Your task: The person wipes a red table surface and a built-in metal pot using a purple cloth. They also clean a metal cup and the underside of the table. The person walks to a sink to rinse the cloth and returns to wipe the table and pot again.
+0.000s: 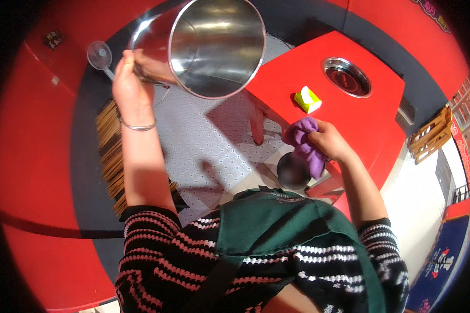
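Note:
My left hand holds up a large shiny stainless steel bucket by its base end, with its open mouth towards me; the inside looks bare. My right hand grips a bunched purple cloth beside the near edge of a red table, apart from the bucket. A yellow-green and white soft packet lies on the tabletop just beyond the cloth. Farther back on the same table stands a round shallow metal dish.
Below the cloth, a dark round container is near the table's legs. Bundled wooden sticks are at the left, with a pale fan behind. A brown wooden stool or rack stands at the right. Red and grey walls curve around.

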A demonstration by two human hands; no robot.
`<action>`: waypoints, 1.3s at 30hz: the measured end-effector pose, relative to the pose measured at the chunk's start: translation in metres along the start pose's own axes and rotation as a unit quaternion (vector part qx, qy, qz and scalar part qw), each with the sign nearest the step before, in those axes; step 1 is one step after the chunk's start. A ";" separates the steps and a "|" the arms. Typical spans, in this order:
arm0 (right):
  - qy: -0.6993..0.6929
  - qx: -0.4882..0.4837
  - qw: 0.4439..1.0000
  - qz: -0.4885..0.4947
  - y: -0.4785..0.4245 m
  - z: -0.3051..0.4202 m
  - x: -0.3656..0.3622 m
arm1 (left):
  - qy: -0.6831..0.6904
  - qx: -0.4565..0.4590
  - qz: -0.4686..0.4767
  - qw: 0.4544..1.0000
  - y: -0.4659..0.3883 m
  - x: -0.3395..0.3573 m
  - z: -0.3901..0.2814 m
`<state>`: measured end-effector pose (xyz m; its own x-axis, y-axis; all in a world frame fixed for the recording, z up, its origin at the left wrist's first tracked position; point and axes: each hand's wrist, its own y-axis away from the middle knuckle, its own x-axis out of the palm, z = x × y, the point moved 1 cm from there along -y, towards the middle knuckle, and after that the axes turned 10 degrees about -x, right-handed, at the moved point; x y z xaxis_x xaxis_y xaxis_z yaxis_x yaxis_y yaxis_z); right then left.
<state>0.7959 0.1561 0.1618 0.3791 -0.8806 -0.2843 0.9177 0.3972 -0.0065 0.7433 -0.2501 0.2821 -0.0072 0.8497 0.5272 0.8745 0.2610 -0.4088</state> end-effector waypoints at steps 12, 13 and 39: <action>0.486 -0.433 0.751 -0.115 -0.018 0.129 0.032 | -0.002 -0.001 0.078 0.997 0.016 0.070 0.044; 0.538 -0.334 0.773 -0.043 -0.036 0.131 0.034 | -0.022 -0.011 0.099 0.995 0.017 0.074 0.047; -0.256 -0.008 0.965 -0.052 -0.008 -0.054 -0.003 | 0.182 -0.128 0.139 0.965 -0.021 0.008 0.034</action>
<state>0.7809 0.1698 0.1107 0.2975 -0.9269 0.2287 0.9537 0.2997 -0.0259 0.7088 -0.2329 0.2697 0.3748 0.6404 0.6703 0.9098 -0.1153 -0.3986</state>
